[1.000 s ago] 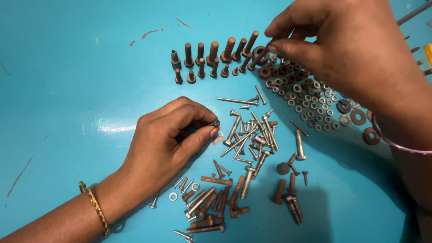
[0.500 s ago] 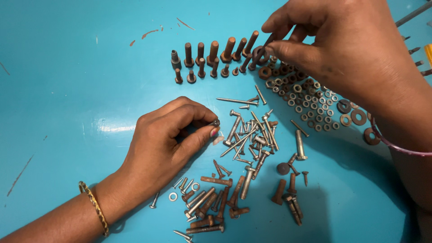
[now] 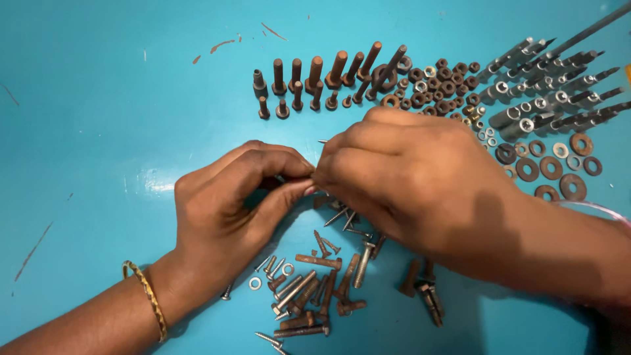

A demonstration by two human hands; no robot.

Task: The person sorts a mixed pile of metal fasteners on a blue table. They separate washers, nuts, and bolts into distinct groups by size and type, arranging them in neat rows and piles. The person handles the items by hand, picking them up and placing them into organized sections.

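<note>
Both hands bunched together mid-desk, fingertips meeting right over the loose pile. Left hand (image 3: pixel 240 197) curled narrow, thumb and forefinger pinched close; right hand (image 3: pixel 401 174) also curled narrow, fingertips pressed against the left's. Small pointed tip of a screw (image 3: pixel 323 141) poking out just above where they meet, but can't really tell which hand has hold of it, or whether there's more hidden inside the pinch.

Just below the hands: mixed pile (image 3: pixel 322 289) of screws, rusty bolts and a couple of washers, lying every which way on the blue desk (image 3: pixel 98 118). Further up: neat row of bolts (image 3: pixel 315 79) standing on their heads, then a tidy patch of nuts (image 3: pixel 440 85), then silver screws (image 3: pixel 552 85) lined up at the far right, with big washers (image 3: pixel 559 167) near them.

Best guess for doing this bit well: pinch one piece only, lift straight up so neighbours don't drag along, keep wrists high off the pile. Worth watching the right forearm too, sitting close to the washers and easily able to sweep them out of line. Slow and light with tiny stuff like this.
</note>
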